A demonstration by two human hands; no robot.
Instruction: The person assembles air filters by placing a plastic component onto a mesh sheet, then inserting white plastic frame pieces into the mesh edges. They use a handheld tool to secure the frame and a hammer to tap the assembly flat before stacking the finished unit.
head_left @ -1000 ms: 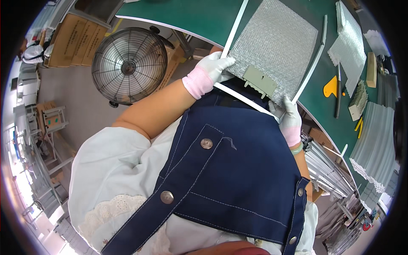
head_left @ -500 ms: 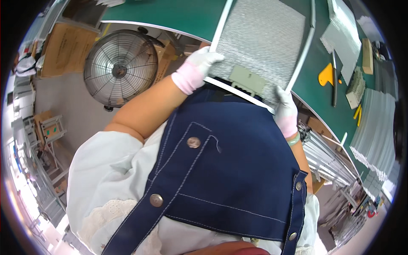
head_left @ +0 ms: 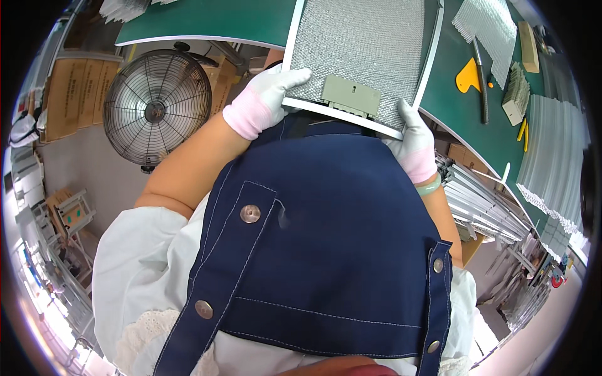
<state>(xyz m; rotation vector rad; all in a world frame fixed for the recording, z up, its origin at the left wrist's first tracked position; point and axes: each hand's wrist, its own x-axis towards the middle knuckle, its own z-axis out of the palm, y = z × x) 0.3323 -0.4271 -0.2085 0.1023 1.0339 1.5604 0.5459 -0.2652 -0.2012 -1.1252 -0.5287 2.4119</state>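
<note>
A white-edged rectangular frame (head_left: 290, 47) lies at the top of the view, its near side reaching past the table edge toward my apron. Silvery pleated mesh (head_left: 364, 44) fills most of it, with a dark gap along the upper right. Near the close edge rests a grey-green plastic block (head_left: 351, 96) with small teeth. My gloved left hand (head_left: 268, 99) is closed round the near left corner of the frame, thumb on top. At the near right corner my gloved right hand (head_left: 412, 138) grips the frame, its thumb over the mesh edge.
The green table (head_left: 448, 103) carries a yellow scraper (head_left: 468, 76), a dark long-handled tool (head_left: 481, 88), a toothed block (head_left: 516, 94) and stacked pleated sheets (head_left: 552, 156). A large floor fan (head_left: 157, 113) stands at left beside cardboard boxes (head_left: 75, 94). Metal profiles (head_left: 486, 200) lie below the table's right side.
The whole view has shifted, so frame and hands sit further left and higher. The frame looks less tilted, and the mesh lies closer to its near edge. Both hands keep hold.
</note>
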